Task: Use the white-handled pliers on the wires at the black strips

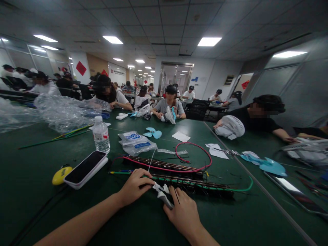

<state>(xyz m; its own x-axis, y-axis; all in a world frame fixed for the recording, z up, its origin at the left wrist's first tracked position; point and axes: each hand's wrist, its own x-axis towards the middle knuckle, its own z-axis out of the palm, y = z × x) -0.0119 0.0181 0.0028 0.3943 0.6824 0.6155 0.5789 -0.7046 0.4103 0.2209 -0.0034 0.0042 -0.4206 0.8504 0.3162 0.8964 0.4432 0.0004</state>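
My right hand (183,208) is wrapped around a pair of cutting pliers (165,200) with white and grey handles, their head pointing left. The fingers of my left hand (135,186) are pinched together by the pliers' head; what they hold is hidden. A thin white strip (152,159), like a cable tie, rises just behind those fingers. Beyond both hands lies a long dark rail with metal bars (189,181), a green wire (241,189) running along it. A second such rail (176,166) lies behind, with a red wire (210,155) curling up in a loop.
Left of my hands are a phone (85,169), a yellow object (61,175) and a water bottle (100,135). Plastic bags (137,142) and a blue fan blade (153,133) lie farther back. Another phone (294,193) is at right. Co-workers sit around the green table (230,222).
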